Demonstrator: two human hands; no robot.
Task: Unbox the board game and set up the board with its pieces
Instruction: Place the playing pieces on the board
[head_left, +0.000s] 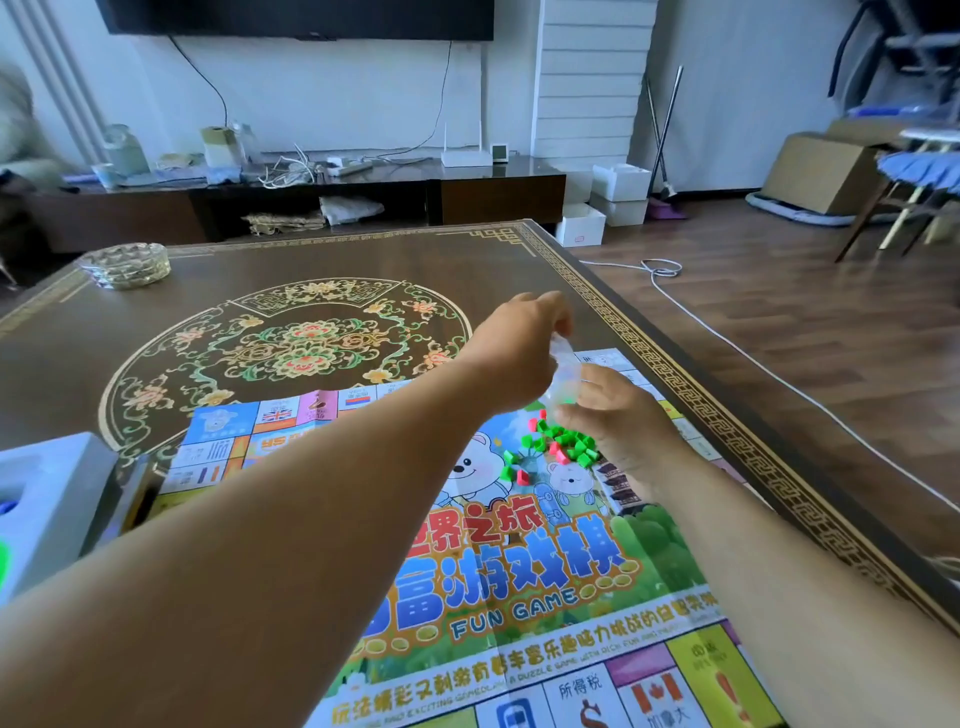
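Head view: crinkly clear bag (563, 376), blocky pieces (558, 447)

Left forearm (270, 519) is covering the middle of the game board (519, 582), incl. the title's first characters. Clear bag (563, 374) btwn both hands is blurring out; contents can't be told. Grey box (47, 499) at the tabletop's left edge is getting cut off by the frame. Board's near edge is running out of view too.

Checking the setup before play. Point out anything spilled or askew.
The green and red pieces lie in a loose heap on the middle of the board, not sorted. Both hands hold a clear bag above them. The board shows creases.
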